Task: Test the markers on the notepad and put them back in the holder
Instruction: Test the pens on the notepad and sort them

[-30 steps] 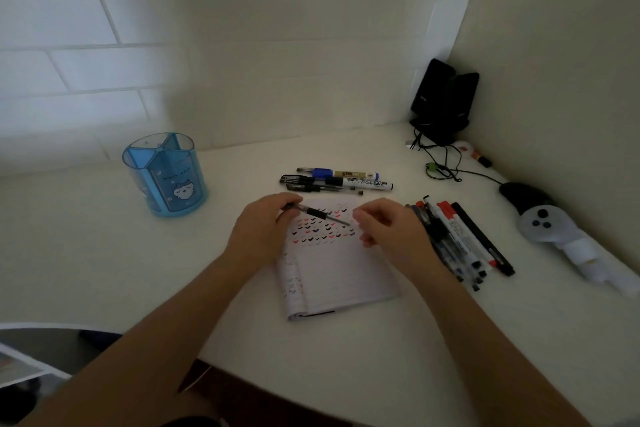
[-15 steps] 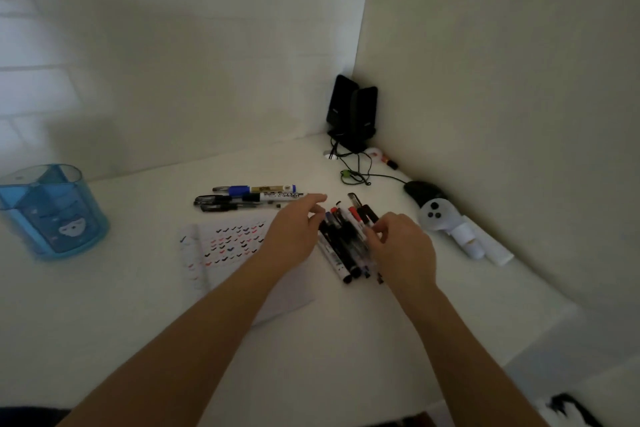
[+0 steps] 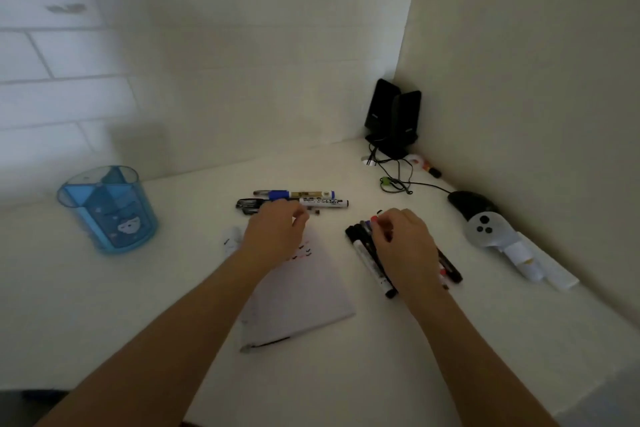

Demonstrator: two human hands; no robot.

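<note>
the white lined notepad (image 3: 304,291) bears test ticks, yet the translucent blue plastic holder (image 3: 107,208) looks empty, so returning remains: left hand (image 3: 277,230) curls by the far blue-and-black markers (image 3: 311,199), right hand (image 3: 403,248) over the nearer black marker row (image 3: 362,248), grip on either untellable.

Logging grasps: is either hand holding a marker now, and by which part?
Cannot tell. The right hand curls over the cap ends of the right marker pile; the left hand curls beside the far markers. Neither grip shows.

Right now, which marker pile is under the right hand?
The pile right of the notepad; the other pile lies crosswise beyond the notepad, by the left hand.
</note>
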